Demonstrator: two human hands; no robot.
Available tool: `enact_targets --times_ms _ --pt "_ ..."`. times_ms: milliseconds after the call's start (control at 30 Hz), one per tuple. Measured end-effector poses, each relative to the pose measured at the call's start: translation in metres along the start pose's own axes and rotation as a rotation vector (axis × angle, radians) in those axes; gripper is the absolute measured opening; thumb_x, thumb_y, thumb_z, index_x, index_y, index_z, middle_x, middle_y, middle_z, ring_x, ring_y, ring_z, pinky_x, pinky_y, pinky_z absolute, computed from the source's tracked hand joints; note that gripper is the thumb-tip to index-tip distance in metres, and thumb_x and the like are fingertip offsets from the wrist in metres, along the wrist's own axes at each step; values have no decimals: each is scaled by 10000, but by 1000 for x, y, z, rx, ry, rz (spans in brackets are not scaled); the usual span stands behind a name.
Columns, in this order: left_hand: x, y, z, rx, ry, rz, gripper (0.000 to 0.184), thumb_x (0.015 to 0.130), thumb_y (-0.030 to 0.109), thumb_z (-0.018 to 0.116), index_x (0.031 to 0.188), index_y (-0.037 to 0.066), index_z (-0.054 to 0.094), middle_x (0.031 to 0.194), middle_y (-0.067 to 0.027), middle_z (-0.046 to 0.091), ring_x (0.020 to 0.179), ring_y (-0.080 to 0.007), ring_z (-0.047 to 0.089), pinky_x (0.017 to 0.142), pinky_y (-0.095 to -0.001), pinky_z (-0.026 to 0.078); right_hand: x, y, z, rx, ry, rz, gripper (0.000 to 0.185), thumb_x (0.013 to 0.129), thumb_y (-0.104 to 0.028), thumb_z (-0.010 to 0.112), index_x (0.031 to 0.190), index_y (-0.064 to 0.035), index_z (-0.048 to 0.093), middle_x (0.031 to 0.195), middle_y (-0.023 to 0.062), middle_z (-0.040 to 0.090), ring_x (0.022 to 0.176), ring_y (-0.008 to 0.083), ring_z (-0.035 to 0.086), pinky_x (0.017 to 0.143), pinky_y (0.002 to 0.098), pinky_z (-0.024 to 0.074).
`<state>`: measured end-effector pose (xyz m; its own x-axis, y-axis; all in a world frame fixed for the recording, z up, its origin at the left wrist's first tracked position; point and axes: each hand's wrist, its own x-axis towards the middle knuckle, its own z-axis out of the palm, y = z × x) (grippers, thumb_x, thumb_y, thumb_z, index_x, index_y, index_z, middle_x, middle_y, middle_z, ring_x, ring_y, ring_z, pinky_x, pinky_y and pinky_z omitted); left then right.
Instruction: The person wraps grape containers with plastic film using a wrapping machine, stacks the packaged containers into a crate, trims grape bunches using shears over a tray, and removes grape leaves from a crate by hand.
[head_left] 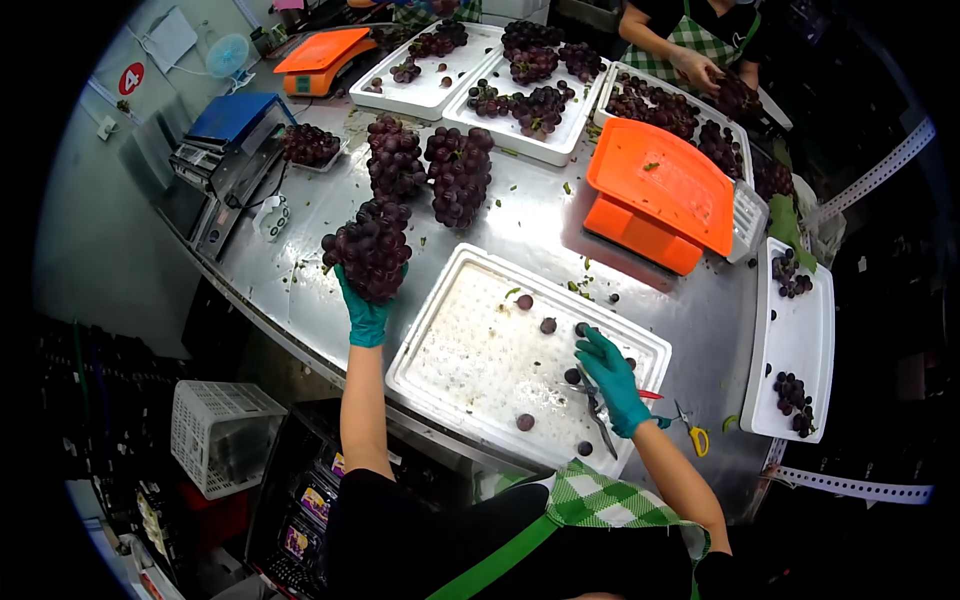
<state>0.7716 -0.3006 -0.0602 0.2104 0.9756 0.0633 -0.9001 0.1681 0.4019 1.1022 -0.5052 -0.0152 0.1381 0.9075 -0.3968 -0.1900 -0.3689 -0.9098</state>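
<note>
My left hand (366, 309), in a green glove, is closed around the underside of a dark purple bunch of grapes (372, 250), at the left of a white tray (430, 345). Two more bunches, one grape bunch (395, 160) and another grape bunch (459, 177), stand on the table just behind it. Over the tray's right side is my gloved right hand (610, 375), fingers stretched out. Its fingertips are at a loose grape (582, 329); whether they touch it I cannot tell. Snips (598, 415) lie beside and partly under this hand. Several loose grapes (548, 325) are scattered in the tray.
An orange scale (665, 185) stands beyond the tray. Yellow-handled scissors (697, 435) lie right of the tray. At the far right is a white tray (800, 345) with small grape clusters. Grape-filled trays (560, 150) line the back, where a person (695, 60) handles grapes.
</note>
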Motion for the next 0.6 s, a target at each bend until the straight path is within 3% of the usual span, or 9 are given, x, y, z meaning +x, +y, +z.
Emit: enact_targets --times_ms 267,333,600 --pt "33 -6 -31 49 2 -70 589 846 535 360 1301 161 338 1309 -109 379 1169 -302 403 954 -493 346 6 18 -9 -38 37 109 424 830 -78 520 1235 -21 409 1137 94 518 1004 148 517 884 262 397" --pt "40 -7 -34 38 -80 -96 638 835 507 423 1342 157 255 1359 -125 294 1219 -316 339 982 -499 311 7 17 -6 -43 18 98 412 835 -81 516 1230 -19 415 1126 87 527 998 141 517 876 255 400" --pt "54 -3 -39 98 121 -233 571 854 493 398 1325 184 304 1330 -80 359 1192 -275 384 970 -514 319 6 22 2 -26 -30 129 366 852 -104 515 1202 -23 446 1107 78 542 974 128 523 863 245 405"
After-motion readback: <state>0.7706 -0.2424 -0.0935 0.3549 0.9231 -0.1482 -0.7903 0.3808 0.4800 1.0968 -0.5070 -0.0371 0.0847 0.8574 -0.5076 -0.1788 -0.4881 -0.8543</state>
